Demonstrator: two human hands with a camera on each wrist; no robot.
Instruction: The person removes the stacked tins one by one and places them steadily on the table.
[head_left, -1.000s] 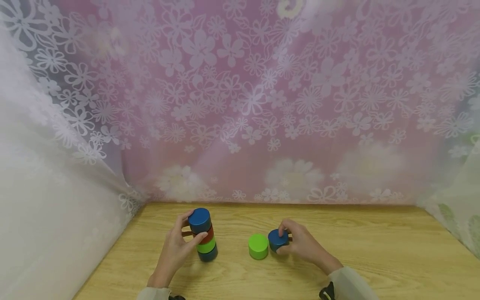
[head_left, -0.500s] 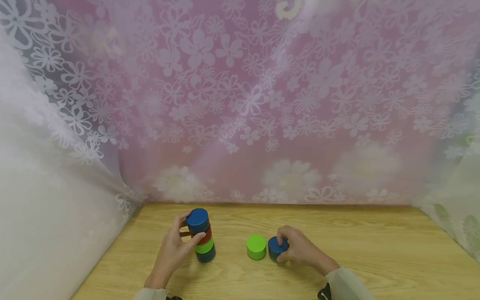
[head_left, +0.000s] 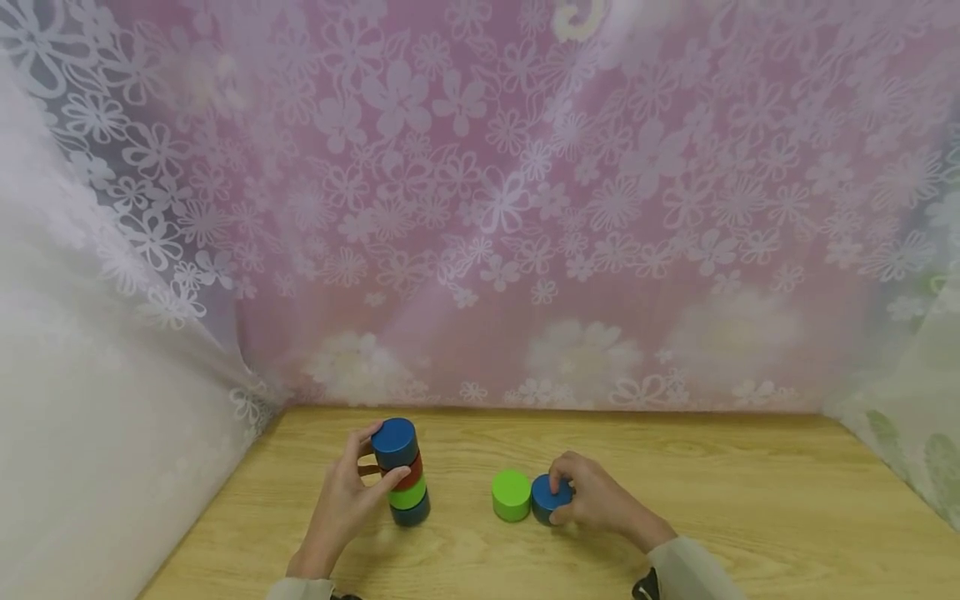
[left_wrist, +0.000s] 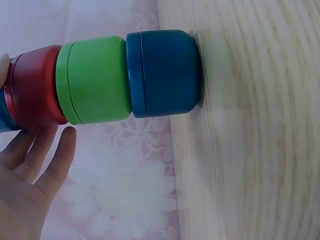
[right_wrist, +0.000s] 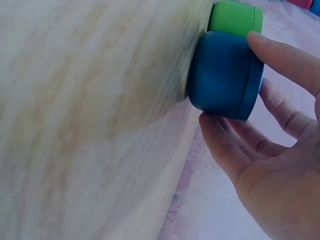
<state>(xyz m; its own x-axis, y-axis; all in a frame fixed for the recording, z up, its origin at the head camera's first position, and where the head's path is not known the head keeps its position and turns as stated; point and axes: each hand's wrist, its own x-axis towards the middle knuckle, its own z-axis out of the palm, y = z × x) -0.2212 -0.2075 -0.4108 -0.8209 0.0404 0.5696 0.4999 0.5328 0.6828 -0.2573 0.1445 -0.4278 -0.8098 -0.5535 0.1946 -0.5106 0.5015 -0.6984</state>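
A tower of round lidded tins stands on the wooden table [head_left: 675, 467] at left in the head view. From the top it runs blue [head_left: 394, 440], red [head_left: 411, 477], green [head_left: 408, 495] and dark blue [left_wrist: 167, 72]. My left hand [head_left: 341, 504] grips its upper part, fingers behind and thumb in front at the red tin. To the right, my right hand [head_left: 603, 497] pinches another blue tin [right_wrist: 222, 75] between thumb and fingers, an index fingertip on its lid in the head view. That tin stands upright against a loose green tin [head_left: 512, 496].
A pink-lilac curtain [head_left: 480, 250] with white flowers hangs along the table's back edge. Whitish cloth [head_left: 97, 400] closes off the left side, and more hangs at the right. Bare wood lies between the tower and the loose green tin.
My right hand has brought its blue tin slightly nearer the front, then left against the green tin. The left hand keeps its grip on the tower, which stays in place.
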